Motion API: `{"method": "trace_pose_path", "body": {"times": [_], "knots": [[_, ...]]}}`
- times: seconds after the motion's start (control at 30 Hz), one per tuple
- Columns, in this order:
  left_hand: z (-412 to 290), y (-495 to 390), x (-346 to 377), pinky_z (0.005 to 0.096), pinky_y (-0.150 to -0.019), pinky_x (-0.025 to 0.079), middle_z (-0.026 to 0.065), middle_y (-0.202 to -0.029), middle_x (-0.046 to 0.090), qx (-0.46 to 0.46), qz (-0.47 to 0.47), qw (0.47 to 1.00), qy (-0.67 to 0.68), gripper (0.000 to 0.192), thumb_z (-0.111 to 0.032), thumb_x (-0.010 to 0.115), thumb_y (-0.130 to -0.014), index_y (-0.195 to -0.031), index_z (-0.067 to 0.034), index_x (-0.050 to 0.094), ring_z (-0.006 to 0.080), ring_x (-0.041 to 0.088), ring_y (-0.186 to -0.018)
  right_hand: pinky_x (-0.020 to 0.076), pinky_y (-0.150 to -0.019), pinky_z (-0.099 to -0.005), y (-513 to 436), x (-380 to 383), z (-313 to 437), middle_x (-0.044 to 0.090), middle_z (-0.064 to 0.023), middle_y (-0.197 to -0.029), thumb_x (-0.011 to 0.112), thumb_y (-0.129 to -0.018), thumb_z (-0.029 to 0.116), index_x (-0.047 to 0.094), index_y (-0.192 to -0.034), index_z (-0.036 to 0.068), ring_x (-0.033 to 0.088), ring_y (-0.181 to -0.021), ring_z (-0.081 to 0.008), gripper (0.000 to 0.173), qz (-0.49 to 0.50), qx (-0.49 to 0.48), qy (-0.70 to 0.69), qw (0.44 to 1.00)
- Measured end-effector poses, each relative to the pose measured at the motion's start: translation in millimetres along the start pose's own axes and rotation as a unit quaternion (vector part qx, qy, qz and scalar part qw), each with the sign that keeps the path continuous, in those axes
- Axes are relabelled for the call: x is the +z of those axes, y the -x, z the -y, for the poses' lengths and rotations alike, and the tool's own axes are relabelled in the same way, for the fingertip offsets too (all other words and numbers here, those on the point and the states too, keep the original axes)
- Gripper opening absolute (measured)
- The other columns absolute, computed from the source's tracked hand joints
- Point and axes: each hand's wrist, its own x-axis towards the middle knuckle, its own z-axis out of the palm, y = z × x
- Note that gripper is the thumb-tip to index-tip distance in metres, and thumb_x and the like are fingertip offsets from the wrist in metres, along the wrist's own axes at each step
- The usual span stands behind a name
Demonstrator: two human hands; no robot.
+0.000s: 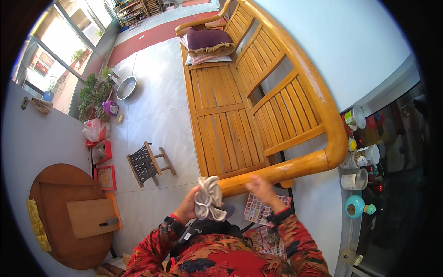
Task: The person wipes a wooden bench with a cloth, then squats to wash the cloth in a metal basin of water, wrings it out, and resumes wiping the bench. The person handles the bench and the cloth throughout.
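A crumpled, pale grey-beige cloth (pixel 209 199) is bunched in my left hand (pixel 188 202), in front of my body at the lower middle. My right hand (pixel 261 188) is blurred and sits close to the rounded front armrest (pixel 294 168) of a wooden slatted bench (pixel 221 117); whether it touches the wood I cannot tell. Its fingers look curled, and no object shows in them. The armrest's near end lies just behind the cloth. On the far end of the bench seat rest a folded purple blanket (pixel 206 39) with a fringe and some pale cushions.
Left of the bench stands a folding stool (pixel 143 164) with a woven seat. Farther off are a metal basin (pixel 126 88), a purple bottle (pixel 110 108) and potted plants (pixel 93 91). A round brown board (pixel 52 221) leans at left. Jars (pixel 354 180) line the right ledge.
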Motion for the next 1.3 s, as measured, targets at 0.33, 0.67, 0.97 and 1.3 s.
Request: {"method": "trace_pose_path", "body": {"times": [0.33, 0.67, 0.97, 1.3], "knots": [[-46, -13, -28, 0.0404, -0.092, 0.056, 0.0154, -0.114, 0.070, -0.147, -0.013, 0.988, -0.045, 0.047, -0.027, 0.058, -0.092, -0.129, 0.000, 0.055, 0.0256, 0.071, -0.096, 0.0482, -0.096, -0.0306, -9, 97, 76, 0.062, -0.0024, -0.121, 0.058, -0.100, 0.040, 0.052, -0.134, 0.008, 0.060, -0.108, -0.0125, 0.048, 0.190, 0.137, -0.423, 0.875], [-240, 16, -110, 0.0394, -0.098, 0.050, 0.0080, -0.125, 0.063, -0.072, -0.022, 0.994, -0.081, 0.051, -0.033, 0.058, -0.097, -0.137, -0.004, 0.049, 0.0220, 0.063, -0.111, 0.0496, -0.084, -0.0266, -144, 193, 202, 0.064, -0.0018, -0.101, 0.063, -0.095, 0.016, 0.059, -0.112, 0.003, 0.060, -0.091, -0.0099, 0.021, -0.055, 0.095, -0.492, 0.864], [-409, 37, -144, 0.0432, -0.087, 0.059, 0.0141, -0.116, 0.067, 0.065, -0.161, 0.983, -0.060, 0.035, -0.027, 0.059, -0.100, -0.120, 0.001, 0.061, 0.0269, 0.068, -0.101, 0.0496, -0.079, -0.0249, -281, 247, 326, 0.062, -0.0006, -0.099, 0.067, -0.093, 0.014, 0.057, -0.108, 0.003, 0.057, -0.089, -0.0073, 0.021, -0.020, 0.076, -0.324, 0.943], [-555, 12, -153, 0.0406, -0.097, 0.052, 0.0104, -0.122, 0.065, 0.201, -0.111, 0.973, -0.015, 0.042, -0.036, 0.057, -0.100, -0.127, -0.003, 0.057, 0.0228, 0.064, -0.109, 0.0450, -0.088, -0.0265, -453, 273, 378, 0.063, -0.0016, -0.106, 0.056, -0.096, 0.009, 0.059, -0.117, 0.001, 0.055, -0.095, -0.0089, 0.023, -0.024, -0.014, -0.221, 0.975]]}}
